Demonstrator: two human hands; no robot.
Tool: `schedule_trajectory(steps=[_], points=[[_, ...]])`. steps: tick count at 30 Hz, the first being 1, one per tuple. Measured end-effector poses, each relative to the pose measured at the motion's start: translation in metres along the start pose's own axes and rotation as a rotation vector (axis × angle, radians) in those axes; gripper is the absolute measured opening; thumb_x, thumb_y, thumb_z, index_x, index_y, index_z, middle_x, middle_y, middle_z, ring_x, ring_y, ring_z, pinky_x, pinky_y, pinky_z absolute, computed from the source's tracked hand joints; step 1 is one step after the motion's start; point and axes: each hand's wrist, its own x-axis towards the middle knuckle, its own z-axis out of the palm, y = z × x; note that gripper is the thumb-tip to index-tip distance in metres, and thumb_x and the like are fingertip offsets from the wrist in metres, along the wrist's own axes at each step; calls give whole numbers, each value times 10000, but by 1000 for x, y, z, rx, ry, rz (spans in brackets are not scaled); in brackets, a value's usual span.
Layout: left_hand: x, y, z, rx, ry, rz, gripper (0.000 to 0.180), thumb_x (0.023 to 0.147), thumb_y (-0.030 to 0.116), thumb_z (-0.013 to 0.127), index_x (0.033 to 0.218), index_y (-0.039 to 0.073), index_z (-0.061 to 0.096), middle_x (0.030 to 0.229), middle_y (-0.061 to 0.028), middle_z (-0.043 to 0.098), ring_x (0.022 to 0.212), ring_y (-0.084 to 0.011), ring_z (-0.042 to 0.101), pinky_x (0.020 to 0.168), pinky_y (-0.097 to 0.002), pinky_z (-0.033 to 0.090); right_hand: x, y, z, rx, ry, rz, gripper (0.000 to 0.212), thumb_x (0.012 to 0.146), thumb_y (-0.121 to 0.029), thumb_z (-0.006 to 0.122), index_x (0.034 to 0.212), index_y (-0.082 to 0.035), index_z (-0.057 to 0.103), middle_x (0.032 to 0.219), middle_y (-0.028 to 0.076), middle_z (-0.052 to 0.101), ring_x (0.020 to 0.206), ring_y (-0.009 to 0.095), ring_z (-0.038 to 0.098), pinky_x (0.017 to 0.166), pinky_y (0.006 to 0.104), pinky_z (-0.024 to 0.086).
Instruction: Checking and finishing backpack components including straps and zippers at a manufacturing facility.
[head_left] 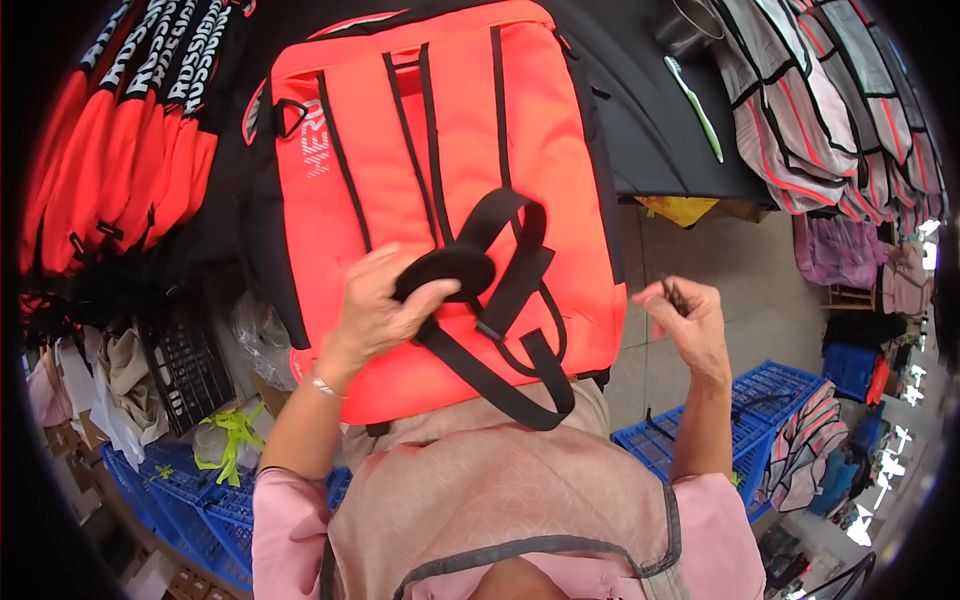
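A bright coral-red backpack (560,130) with black side panels lies before me, its padded shoulder straps (455,130) facing up. Near its lower middle, my left hand (375,305) is closed on black webbing strap (505,400), gripping a dark rounded bundle of it between thumb and fingers. Loops of the webbing and a thin black cord (560,325) spread over the lower part of the pack. Off the backpack's right edge, my right hand (690,320) is raised with its fingers curled together. Something small and dark shows at those fingers, too unclear to name.
Several red-and-black pieces (130,160) hang at the left. On the black table (650,150) lie a green-and-white toothbrush (695,110) and a metal cup (690,25). Grey mesh pieces (800,120) are stacked at the right. Blue plastic crates (770,390) stand on both sides.
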Motion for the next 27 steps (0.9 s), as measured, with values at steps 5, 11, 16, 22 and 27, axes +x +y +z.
schedule_trajectory(steps=[5,11,16,22,27], points=[[13,2,48,-198,54,-191,174,848,160,764,887,1,704,666,-100,614,600,-212,571,556,-337,462,29,-72,64,-84,300,-723,478,719,-132,858,1134,9,667,998,77,648,850,132,629,669,251,523],[11,5,40,-257,-102,-300,245,773,138,804,964,17,710,893,-108,668,811,-253,616,739,-367,497,81,-90,98,44,48,-608,195,818,-84,764,961,12,671,800,24,655,749,77,599,693,242,496],[14,-2,44,-164,75,25,335,680,113,853,985,32,741,1266,-89,627,1138,-270,541,963,-394,448,106,-74,110,320,-161,-314,137,870,-136,723,892,-8,681,768,-7,630,702,49,544,640,220,437],[16,-8,39,-13,40,128,407,631,88,874,1008,17,739,1364,-72,585,1225,-285,525,1037,-400,435,92,-83,101,439,-77,-384,190,888,-106,708,1036,14,701,876,6,665,797,57,585,741,220,480],[11,-11,27,-243,132,-165,369,682,22,857,1025,-4,727,1181,-110,641,1093,-215,628,920,-317,517,81,-47,37,-170,407,-544,280,936,-60,632,1198,37,647,1013,100,731,920,104,663,839,236,507]])
